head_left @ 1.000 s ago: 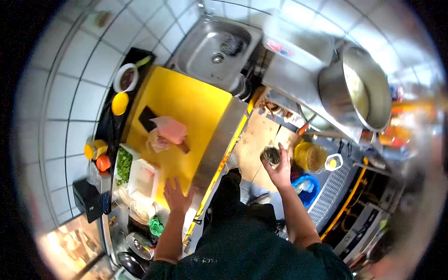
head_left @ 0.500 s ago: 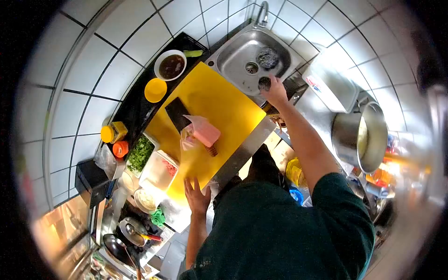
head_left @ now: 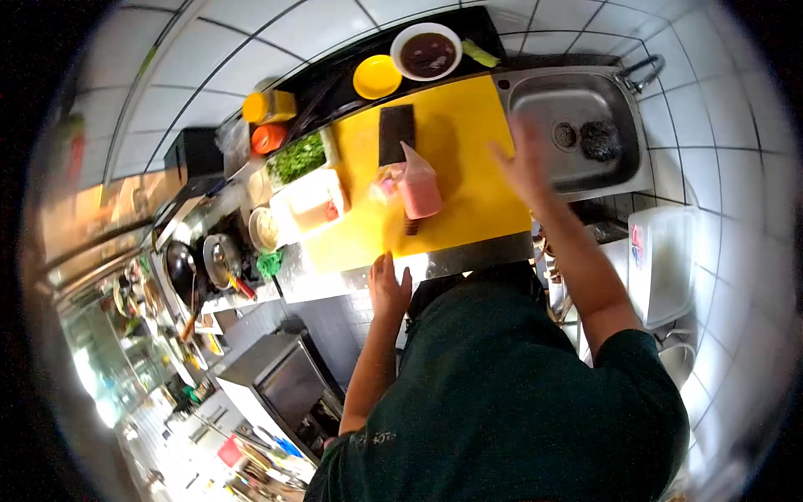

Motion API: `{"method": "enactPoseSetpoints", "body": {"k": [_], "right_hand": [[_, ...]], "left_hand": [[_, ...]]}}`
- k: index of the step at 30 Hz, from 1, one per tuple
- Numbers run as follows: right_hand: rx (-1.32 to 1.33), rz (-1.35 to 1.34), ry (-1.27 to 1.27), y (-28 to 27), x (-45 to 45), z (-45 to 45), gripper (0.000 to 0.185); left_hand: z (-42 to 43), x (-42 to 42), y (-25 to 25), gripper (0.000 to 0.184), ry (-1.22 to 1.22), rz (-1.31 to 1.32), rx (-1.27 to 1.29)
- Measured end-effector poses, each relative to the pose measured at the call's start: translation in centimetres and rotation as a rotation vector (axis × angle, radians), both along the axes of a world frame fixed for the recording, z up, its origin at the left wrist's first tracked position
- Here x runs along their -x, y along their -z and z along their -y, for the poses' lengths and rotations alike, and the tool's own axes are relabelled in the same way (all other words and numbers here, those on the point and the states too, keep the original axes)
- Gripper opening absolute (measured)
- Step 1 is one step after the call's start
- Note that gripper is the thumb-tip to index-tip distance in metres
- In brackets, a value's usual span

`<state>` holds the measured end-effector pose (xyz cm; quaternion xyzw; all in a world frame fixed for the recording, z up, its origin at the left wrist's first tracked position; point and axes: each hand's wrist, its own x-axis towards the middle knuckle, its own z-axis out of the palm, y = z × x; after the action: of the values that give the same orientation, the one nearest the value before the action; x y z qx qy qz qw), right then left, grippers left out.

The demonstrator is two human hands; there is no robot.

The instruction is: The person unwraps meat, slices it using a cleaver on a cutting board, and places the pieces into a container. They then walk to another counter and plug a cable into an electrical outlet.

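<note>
My right hand (head_left: 525, 167), blurred by motion, hovers over the right end of the yellow cutting board (head_left: 473, 159), beside the sink. Its fingers are apart and nothing shows in them. At the board's near edge is my left hand (head_left: 390, 289), empty, fingers spread. A pink block in a clear plastic bag (head_left: 421, 194) lies mid-board across a cleaver (head_left: 397, 134). The cleaver's dark blade points to the wall and its brown handle end shows on the near side. In the sink (head_left: 535, 84) a dark scouring pad (head_left: 600, 140) rests beside the drain.
Along the back stand a bowl of dark liquid (head_left: 427, 52), a yellow dish (head_left: 377, 77) and a yellow-lidded jar (head_left: 268, 106). Chopped greens (head_left: 297, 159) and a white tub (head_left: 311, 205) sit left of the board. Pans (head_left: 222, 259) are further left; a plastic container (head_left: 662, 263) is at right.
My right hand has left the sink and moved over the board, without the dark pad it held. My left hand stays near the board's edge. The view has turned.
</note>
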<state>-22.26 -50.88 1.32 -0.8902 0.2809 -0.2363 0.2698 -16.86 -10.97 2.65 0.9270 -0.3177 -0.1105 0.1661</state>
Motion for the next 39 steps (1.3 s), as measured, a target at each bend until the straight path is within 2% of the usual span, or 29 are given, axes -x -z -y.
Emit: {"method": "enactPoseSetpoints", "body": {"k": [1, 3, 4, 5, 6, 7, 10, 12, 14, 16, 17, 18, 19, 22, 24, 26, 27, 29, 30, 32, 34, 35, 38, 39], "right_hand": [[0.016, 0.132, -0.122, -1.3, -1.6, -3.6, 0.084], [-0.007, 0.127, -0.208, -6.5, -4.3, -9.5, 0.083], [-0.147, 0.016, -0.255, -7.6, -5.0, -11.2, 0.085], [-0.283, -0.096, -0.299, -8.4, -5.5, -12.4, 0.087], [-0.417, -0.209, -0.338, -8.9, -5.7, -13.0, 0.088], [-0.469, -0.189, -0.326, -8.4, -5.6, -13.3, 0.091], [-0.755, -0.097, -0.318, -7.4, -5.7, -13.5, 0.096], [-1.089, -0.025, -0.370, -8.2, -4.7, -12.1, 0.096], [-1.386, 0.008, -0.415, -8.3, -3.6, -10.8, 0.097], [-1.467, 0.031, -0.411, -7.3, -2.0, -11.1, 0.094], [-1.465, 0.057, -0.450, -7.1, -1.3, -11.1, 0.093], [-1.464, 0.084, -0.488, -7.0, -0.7, -11.2, 0.091], [-1.463, 0.112, -0.527, -7.1, -0.4, -11.5, 0.090], [-1.648, 0.381, -0.718, -10.8, -0.3, -12.9, 0.076], [-1.582, 0.463, -0.574, -10.1, 0.0, -13.9, 0.070], [-1.510, 0.514, -0.470, -9.5, 0.2, -14.5, 0.069], [-1.474, 0.521, -0.437, -9.1, 0.4, -14.7, 0.070], [-1.132, 0.479, -0.455, -8.7, 1.2, -14.8, 0.072], [-0.826, 0.419, -0.496, -8.5, 1.6, -14.6, 0.073], [-0.748, 0.432, -0.495, -9.6, 1.5, -14.9, 0.075], [-1.102, 0.561, -0.434, -9.9, 0.3, -16.1, 0.077], [-1.226, 0.612, -0.402, -10.0, 0.0, -16.5, 0.078], [-1.233, 0.598, -0.411, -9.2, -0.4, -17.3, 0.079], [-1.198, 0.556, -0.450, -9.3, -0.4, -17.3, 0.079]], "left_hand": [[2.1, -0.6, -0.3, 0.059, -0.016, 0.001, -0.004], [5.8, -2.1, -0.4, 0.055, -0.010, 0.002, 0.046], [7.0, -2.8, 0.0, 0.051, 0.010, 0.003, 0.096], [8.1, -3.7, 0.5, 0.047, -0.022, -0.089, 0.040], [8.9, -4.7, 1.2, 0.043, -0.052, -0.182, -0.013], [9.2, -5.3, 1.7, 0.039, -0.081, -0.276, -0.068], [6.4, -7.8, 5.8, 0.031, -0.204, -0.121, -0.028], [4.8, -7.6, 2.9, 0.048, -0.206, 0.059, -0.001], [4.2, -7.2, -0.4, 0.068, -0.194, 0.119, 0.173], [5.3, -7.3, -4.3, 0.079, -0.117, 0.102, 0.443], [5.8, -7.0, -6.6, 0.085, -0.080, 0.093, 0.573], [6.3, -7.1, -8.8, 0.093, -0.046, -0.037, 0.638], [6.7, -7.6, -9.4, 0.091, 0.022, -0.100, 0.692], [7.8, -8.4, -11.8, 0.075, 0.180, -0.299, 0.807], [7.9, -8.9, -13.3, 0.061, 0.175, -0.389, 0.806], [7.1, -8.5, -14.3, 0.046, 0.069, -0.438, 0.737], [6.8, -8.2, -14.6, 0.032, 0.036, -0.493, 0.797], [5.8, -7.1, -14.1, 0.026, 0.038, -0.707, 0.857], [5.4, -6.7, -13.9, 0.024, 0.036, -0.816, 0.883], [5.0, -6.5, -15.6, 0.016, 0.178, -0.725, 0.567], [4.8, -6.5, -16.6, 0.013, 0.331, -0.556, 0.340], [4.4, -7.3, -16.0, 0.026, 0.419, -0.668, 0.299], [4.5, -8.0, -14.7, 0.044, -0.213, -1.082, 0.998], [4.7, -8.5, -14.7, 0.065, -0.214, -0.960, 1.087]]}}
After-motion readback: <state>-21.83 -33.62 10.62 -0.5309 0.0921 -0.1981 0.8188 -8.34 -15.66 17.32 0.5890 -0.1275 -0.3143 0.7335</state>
